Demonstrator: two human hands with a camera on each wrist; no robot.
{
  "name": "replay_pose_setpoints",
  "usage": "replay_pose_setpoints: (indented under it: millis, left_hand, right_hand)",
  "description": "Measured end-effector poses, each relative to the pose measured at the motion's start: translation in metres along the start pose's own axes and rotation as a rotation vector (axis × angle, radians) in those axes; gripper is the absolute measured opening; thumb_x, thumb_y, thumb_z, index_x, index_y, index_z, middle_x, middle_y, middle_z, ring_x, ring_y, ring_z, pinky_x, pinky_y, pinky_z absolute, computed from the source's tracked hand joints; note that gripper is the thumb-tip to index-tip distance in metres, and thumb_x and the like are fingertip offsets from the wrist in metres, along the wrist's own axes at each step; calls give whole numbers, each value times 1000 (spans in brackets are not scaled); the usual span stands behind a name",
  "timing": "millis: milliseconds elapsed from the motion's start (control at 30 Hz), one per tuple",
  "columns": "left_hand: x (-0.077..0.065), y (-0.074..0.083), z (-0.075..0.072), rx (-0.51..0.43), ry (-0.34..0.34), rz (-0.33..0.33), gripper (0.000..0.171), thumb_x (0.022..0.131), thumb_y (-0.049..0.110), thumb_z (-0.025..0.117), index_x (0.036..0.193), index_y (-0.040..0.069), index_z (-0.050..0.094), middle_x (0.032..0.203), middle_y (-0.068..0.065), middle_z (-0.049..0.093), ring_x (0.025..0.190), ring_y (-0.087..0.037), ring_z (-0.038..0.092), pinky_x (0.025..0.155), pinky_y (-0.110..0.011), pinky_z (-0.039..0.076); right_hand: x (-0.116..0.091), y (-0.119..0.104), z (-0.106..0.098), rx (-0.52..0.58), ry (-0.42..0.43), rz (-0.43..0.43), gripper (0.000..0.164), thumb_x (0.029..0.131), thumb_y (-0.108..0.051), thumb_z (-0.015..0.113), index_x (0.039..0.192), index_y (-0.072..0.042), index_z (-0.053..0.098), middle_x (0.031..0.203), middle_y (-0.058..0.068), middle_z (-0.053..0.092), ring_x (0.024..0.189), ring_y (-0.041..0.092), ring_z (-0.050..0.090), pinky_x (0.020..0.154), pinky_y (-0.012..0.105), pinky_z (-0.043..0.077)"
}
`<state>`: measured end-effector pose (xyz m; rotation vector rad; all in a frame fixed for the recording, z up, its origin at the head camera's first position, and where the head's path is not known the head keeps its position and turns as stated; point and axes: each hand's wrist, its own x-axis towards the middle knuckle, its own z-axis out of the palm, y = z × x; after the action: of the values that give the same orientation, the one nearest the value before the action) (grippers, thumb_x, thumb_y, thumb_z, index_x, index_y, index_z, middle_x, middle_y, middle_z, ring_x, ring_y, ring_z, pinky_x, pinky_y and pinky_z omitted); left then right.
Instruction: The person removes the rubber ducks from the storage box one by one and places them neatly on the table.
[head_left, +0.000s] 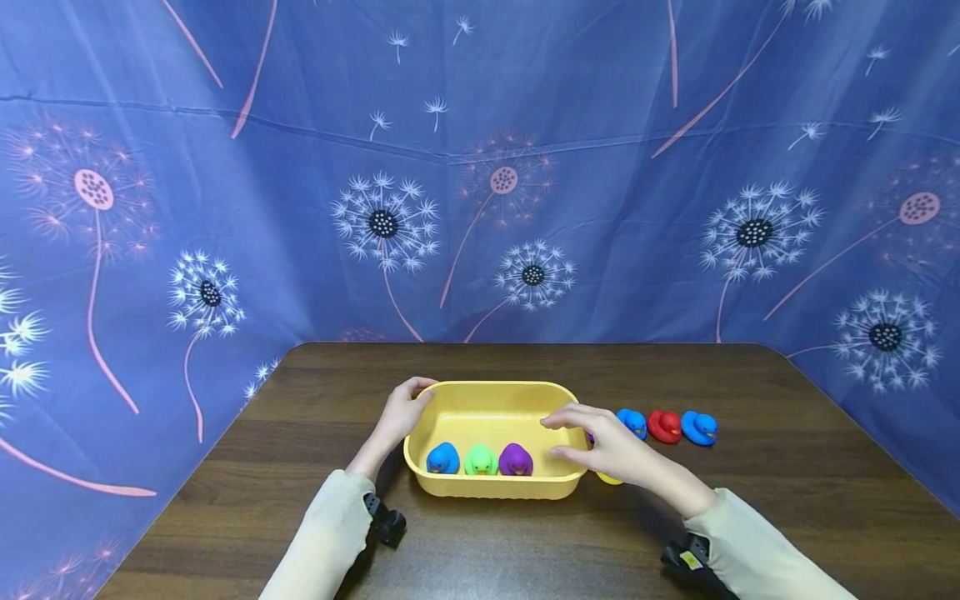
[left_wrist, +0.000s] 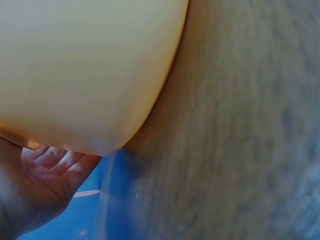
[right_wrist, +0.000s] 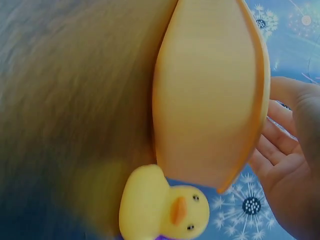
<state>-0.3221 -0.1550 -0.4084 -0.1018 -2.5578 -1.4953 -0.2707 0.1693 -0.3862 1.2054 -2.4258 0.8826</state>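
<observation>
A yellow plastic basin (head_left: pixel 487 487) sits on the table in front of me. My left hand (head_left: pixel 405 410) grips its rim at the back left, fingers outside along the wall as the left wrist view shows. Inside, along the near wall, stand a blue rubber duck (head_left: pixel 443 459), a light green duck (head_left: pixel 481 460) and a purple duck (head_left: pixel 516 460). Over the basin's right edge hovers my right hand (head_left: pixel 611 446), fingers and thumb spread apart, holding nothing. Just beyond the basin's right side is a yellow duck (right_wrist: pixel 145 205), mostly hidden by that hand in the head view.
Right of the basin, a blue duck (head_left: pixel 632 422), a red duck (head_left: pixel 664 426) and another blue duck (head_left: pixel 700 428) stand in a row. A bit of purple (head_left: pixel 590 437) peeks out beside the right hand. Behind the wooden table (head_left: pixel 780 467) hangs a blue dandelion-print cloth (head_left: pixel 630 208).
</observation>
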Motion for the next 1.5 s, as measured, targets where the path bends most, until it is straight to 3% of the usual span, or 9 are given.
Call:
replay_pose_setpoints:
  millis: [433,667,867,1100,1500]
  left_hand:
    - [0,0,-1,-18,-9,-2,24,94,11,52,114,1,62,103,-16,66,93,-25,61,76,-33,50]
    - [2,1,-1,-14,0,10,23,94,9,52,112,0,62,102,-17,66,91,-24,61,75,-31,50]
    - [2,2,0,-10,1,15,23,94,10,53,112,0,62,103,-17,66,91,-24,61,75,-32,50]
    - [2,0,1,-17,3,15,23,93,9,53,111,0,63,102,-17,66,91,-24,61,75,-31,49]
    - [2,-1,0,-4,-2,2,23,94,11,52,113,1,62,104,-16,66,92,-24,61,74,-30,49]
  right_hand:
    - [11,-11,17,131,-117,-53,34,83,-26,70,111,-7,65,106,5,67,98,17,62,85,32,51]
    - [20,-11,23,124,-119,-98,31,80,-22,73,108,-7,67,102,2,68,98,14,61,85,30,51]
    - [25,-11,26,106,-166,-87,34,80,-25,74,108,-7,67,104,3,68,98,14,61,86,31,51]
    - [29,-8,31,136,-205,-100,31,80,-18,74,106,-4,67,102,6,68,91,17,64,81,30,52]
    - [32,-7,33,124,-233,-78,28,77,-16,76,104,-8,70,99,3,69,93,14,61,80,28,51]
